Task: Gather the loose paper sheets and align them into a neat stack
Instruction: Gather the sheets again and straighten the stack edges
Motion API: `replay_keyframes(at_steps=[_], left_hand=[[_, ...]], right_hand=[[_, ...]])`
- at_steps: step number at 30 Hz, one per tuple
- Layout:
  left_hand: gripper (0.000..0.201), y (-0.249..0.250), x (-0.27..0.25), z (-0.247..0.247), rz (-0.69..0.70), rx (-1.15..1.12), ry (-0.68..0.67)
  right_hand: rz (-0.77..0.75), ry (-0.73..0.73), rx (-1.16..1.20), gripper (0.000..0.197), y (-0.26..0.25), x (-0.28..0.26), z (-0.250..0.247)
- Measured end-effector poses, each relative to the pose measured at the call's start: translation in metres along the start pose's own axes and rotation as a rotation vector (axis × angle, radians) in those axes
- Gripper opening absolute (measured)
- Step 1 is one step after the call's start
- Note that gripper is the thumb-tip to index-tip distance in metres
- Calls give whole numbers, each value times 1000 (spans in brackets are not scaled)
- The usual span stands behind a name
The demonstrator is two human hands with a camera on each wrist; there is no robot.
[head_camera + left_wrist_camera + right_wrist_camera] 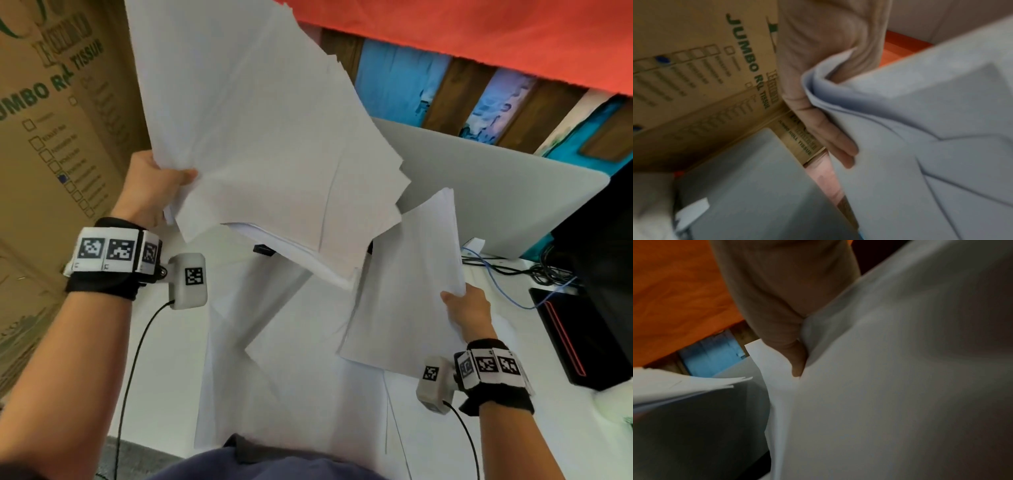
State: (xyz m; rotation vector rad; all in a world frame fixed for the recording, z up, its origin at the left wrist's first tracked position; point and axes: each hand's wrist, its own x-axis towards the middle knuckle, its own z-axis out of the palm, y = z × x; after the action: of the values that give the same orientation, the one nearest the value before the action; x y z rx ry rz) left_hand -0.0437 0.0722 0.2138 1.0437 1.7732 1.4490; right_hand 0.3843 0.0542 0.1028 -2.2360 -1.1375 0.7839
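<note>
White paper sheets are split into three lots: a big fanned bundle of white sheets held up in the air, a smaller bundle of white sheets lower right, and loose white sheets lying overlapped and skewed on the white tabletop. Left hand clamps the big bundle at its lower left corner, thumb on top, fingers curled underneath (left wrist view shows the corner bent over in the grip). Edges of that bundle are uneven, sheets staggered. Right hand pinches the smaller bundle at its right edge, thumb pressed into the paper; this bundle tilts up off the table, its top edge just beside the big bundle's lower right corner. A thicker stack edge shows under the raised bundle. Brown cardboard box with green "JUMBO ROLL TISSUE" print stands at left. Grey closed laptop lid sits behind the paper, black device with a red stripe and tangled cables at right. Both wrists carry black bands with marker tags.
</note>
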Motion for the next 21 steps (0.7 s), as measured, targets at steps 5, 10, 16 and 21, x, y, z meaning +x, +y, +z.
replay_keyframes(at_steps=[5, 10, 16, 21], left_hand=[[35, -39, -28, 41, -94, -127, -55], [23, -84, -59, 89, -282, -196, -227], [29, -89, -68, 114, -421, -329, -364], [32, -80, -68, 123, -397, -391, -523]], right_hand=[[52, -83, 380, 38, -6, -3, -11], [31, -190, 576, 19, -18, -11, -14], [-7, -215, 586, 19, -24, -12, -14], [-2, -254, 646, 23, -22, -22, -20]])
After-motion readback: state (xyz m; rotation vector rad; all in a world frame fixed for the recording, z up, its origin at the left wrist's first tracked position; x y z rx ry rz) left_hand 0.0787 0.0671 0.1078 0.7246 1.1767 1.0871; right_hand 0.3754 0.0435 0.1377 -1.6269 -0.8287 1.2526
